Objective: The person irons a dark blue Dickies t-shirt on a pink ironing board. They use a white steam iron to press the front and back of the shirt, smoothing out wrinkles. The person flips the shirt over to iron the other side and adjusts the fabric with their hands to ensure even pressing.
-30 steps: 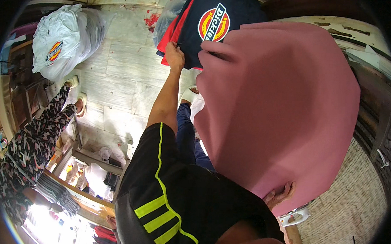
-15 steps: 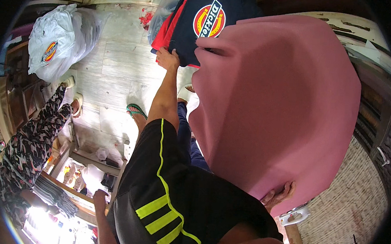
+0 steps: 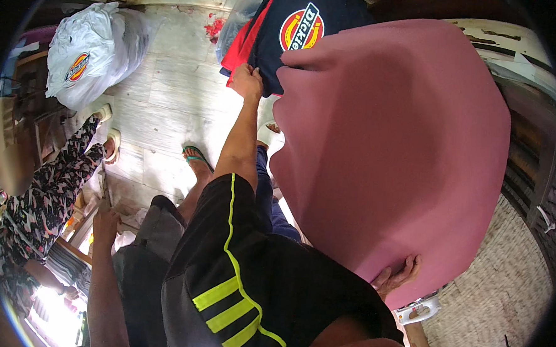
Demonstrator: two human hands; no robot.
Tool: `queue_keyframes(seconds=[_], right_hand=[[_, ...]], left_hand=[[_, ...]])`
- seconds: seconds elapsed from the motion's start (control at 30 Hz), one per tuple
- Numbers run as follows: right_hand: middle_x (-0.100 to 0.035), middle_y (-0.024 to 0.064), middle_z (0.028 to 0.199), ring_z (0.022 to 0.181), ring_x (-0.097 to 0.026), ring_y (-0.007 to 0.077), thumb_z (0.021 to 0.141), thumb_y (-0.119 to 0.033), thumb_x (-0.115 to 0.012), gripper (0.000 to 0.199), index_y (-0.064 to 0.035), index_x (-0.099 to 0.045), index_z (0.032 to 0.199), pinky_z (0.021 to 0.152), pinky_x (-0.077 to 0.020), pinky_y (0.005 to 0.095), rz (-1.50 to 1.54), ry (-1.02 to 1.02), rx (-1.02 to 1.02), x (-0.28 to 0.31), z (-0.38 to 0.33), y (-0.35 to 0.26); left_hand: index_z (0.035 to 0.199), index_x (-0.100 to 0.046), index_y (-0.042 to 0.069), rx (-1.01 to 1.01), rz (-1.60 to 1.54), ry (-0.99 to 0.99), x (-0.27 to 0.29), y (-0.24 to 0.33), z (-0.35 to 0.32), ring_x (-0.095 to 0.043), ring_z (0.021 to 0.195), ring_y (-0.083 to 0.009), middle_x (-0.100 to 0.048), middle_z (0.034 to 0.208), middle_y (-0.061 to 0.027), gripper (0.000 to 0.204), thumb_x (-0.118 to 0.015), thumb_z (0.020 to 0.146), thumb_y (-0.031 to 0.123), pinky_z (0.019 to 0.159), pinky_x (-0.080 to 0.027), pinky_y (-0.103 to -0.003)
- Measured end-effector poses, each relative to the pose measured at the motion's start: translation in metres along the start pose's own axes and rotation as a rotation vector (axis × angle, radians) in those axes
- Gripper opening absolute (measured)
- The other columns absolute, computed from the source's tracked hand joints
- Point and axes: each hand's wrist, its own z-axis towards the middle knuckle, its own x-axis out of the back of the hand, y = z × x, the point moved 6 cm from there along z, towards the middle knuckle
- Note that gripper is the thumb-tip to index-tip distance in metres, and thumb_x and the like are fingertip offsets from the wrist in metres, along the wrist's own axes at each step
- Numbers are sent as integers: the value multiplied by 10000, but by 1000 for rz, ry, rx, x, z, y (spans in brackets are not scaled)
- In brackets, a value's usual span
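A large pink cloth (image 3: 392, 148) is stretched out in front of me and fills the right half of the view. My left hand (image 3: 248, 81), at the end of my outstretched arm, grips its far left corner, right against a navy garment with a round logo (image 3: 311, 24) lying over a red one (image 3: 247, 43). My right hand (image 3: 399, 277) holds the cloth's near edge from below, only the fingers showing. My black sleeve with yellow stripes (image 3: 241, 284) fills the lower middle.
A full white plastic bag (image 3: 89, 47) lies on the pale plank floor (image 3: 169, 98) at the far left. A person in patterned clothes (image 3: 43, 205) stands left. Another person in grey shorts (image 3: 152, 242), with a green sandal (image 3: 196, 156), is close beside me. Woven matting (image 3: 497, 304) and a white sandal (image 3: 418, 310) are lower right.
A second person in grey shorts has stepped in at the lower left, green sandal first. My left hand has shifted slightly along the cloth's far edge. The pink cloth stays held out.
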Motion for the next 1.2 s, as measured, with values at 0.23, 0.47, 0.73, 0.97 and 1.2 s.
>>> queue_keyframes(seconds=[0.23, 0.47, 0.73, 0.97, 1.2], right_hand=[[-411, 257, 1442, 1312, -402, 437, 971, -427, -484, 554, -25, -490, 1353, 1069, -314, 571, 17, 56, 73, 4, 10, -3], [-440, 210, 1439, 1330, -387, 411, 918, -261, -600, 509, -24, -504, 1358, 1105, -303, 542, 60, 48, 33, 16, 6, -14], [-523, 188, 1363, 1280, -483, 367, 857, -135, -683, 474, -26, -552, 1298, 1078, -369, 478, 641, 210, 104, 15, 8, -8], [-558, 204, 1288, 1176, -561, 374, 781, -87, -745, 535, 5, -536, 1265, 1009, -451, 426, 1124, -50, 531, 60, -14, -129], [-644, 192, 1006, 979, -637, 356, 851, -48, -587, 268, 4, -584, 1114, 875, -484, 414, 1319, -214, 522, 56, -44, -153]], left_hand=[[926, -524, 41, 10, -642, 33, 11, 24, -9, -530, 707, -223, -546, 796, -80, 155, -641, 915, 141, 667, -449, -366], [958, -519, 101, -18, -1186, -152, 128, 133, -4, -490, 707, -83, -540, 827, 14, 138, -641, 965, 164, 646, -433, -262], [979, -518, 82, -343, -1216, -256, 344, 233, -151, -502, 681, -44, -557, 792, 27, 148, -618, 997, 188, 608, -434, -208], [921, -458, 103, -432, -1099, -358, 412, 229, -317, -330, 605, -7, -378, 684, 89, 194, -643, 972, 137, 516, -261, -210], [963, -467, 91, -292, -1300, -437, 445, 200, -383, -411, 601, 8, -500, 694, 58, 190, -657, 959, 76, 525, -325, -186]])
